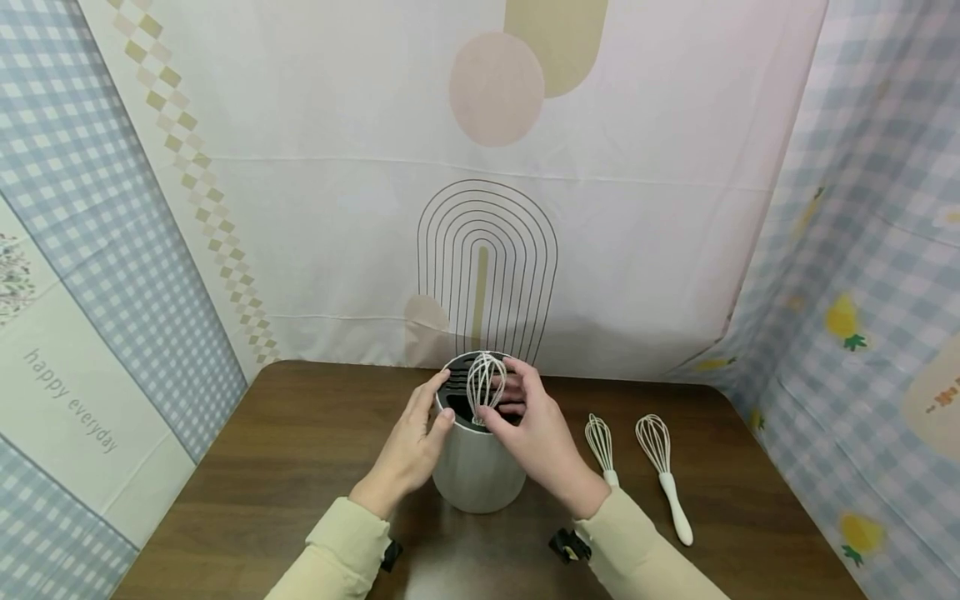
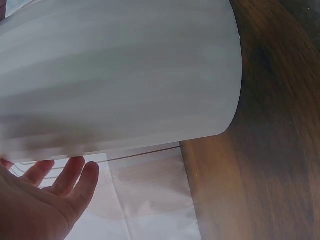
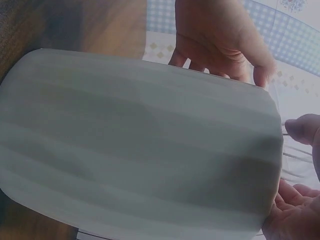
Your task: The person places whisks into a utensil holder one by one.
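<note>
A light grey cylindrical utensil holder (image 1: 480, 475) with a dark slotted top stands upright on the table. A white whisk (image 1: 486, 385) sticks up from its opening, wire head uppermost; its lower part is hidden inside. My right hand (image 1: 542, 429) holds the whisk loosely, thumb in front and fingers behind the wires. In the right wrist view, the right thumb (image 3: 302, 129) shows beside the holder's rim. My left hand (image 1: 408, 442) rests against the holder's left side near the rim. Its fingers (image 2: 80, 180) lie lightly against the wall, fairly straight, in the left wrist view.
Two more white whisks lie on the brown wooden table (image 1: 300, 467) to the right: one (image 1: 600, 446) partly behind my right forearm, another (image 1: 664, 475) farther right. A patterned cloth (image 1: 337, 250) hangs behind the table, and checked cloth (image 1: 862, 275) hangs at the sides.
</note>
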`<state>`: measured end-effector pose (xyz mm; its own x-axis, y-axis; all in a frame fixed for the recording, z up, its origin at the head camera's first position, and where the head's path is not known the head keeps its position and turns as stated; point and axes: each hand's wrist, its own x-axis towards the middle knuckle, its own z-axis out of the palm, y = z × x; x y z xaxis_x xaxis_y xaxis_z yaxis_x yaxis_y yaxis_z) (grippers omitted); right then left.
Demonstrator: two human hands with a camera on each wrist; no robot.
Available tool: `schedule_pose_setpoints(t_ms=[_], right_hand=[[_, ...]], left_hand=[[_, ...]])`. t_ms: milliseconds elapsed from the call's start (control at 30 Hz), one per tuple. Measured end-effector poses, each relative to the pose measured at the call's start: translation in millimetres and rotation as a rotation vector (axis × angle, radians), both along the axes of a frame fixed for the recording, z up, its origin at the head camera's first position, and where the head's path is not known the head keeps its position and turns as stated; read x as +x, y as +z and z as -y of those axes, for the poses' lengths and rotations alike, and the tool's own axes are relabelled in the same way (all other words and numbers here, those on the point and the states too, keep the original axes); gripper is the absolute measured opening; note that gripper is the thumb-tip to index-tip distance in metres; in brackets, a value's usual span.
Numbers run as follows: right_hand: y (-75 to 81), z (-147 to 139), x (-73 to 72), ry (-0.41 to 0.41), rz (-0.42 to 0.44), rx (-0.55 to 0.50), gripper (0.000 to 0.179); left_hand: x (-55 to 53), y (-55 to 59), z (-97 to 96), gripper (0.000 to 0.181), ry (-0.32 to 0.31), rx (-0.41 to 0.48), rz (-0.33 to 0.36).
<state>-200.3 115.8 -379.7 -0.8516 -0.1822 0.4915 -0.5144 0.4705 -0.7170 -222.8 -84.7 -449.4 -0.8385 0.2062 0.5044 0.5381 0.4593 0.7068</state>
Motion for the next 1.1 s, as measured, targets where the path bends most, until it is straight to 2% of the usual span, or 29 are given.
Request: schedule_pose_setpoints(t_ms=[300, 600, 867, 1100], right_hand=[[1.4, 1, 0.9, 0.015, 0.032, -0.019, 0.068], [3.8, -13, 2.9, 0.064, -0.011, -0.137, 0.057], [3.0, -50, 5.0, -0.033, -0.044, -0.132, 0.051], [-10.3, -93, 6.1, -0.14, 0.032, -0.033, 0.053]], left_hand=[[-0.2, -1.1, 0.0, 0.054, -0.001, 0.002, -0.008], [-0.7, -1.9, -1.1, 0.054, -0.005, 0.006, -0.032], [-2.0, -1.7, -1.9, 0.055, -0.004, 0.011, -0.065], [-1.6, -1.1, -1.1, 0.054, -0.009, 0.002, -0.055]])
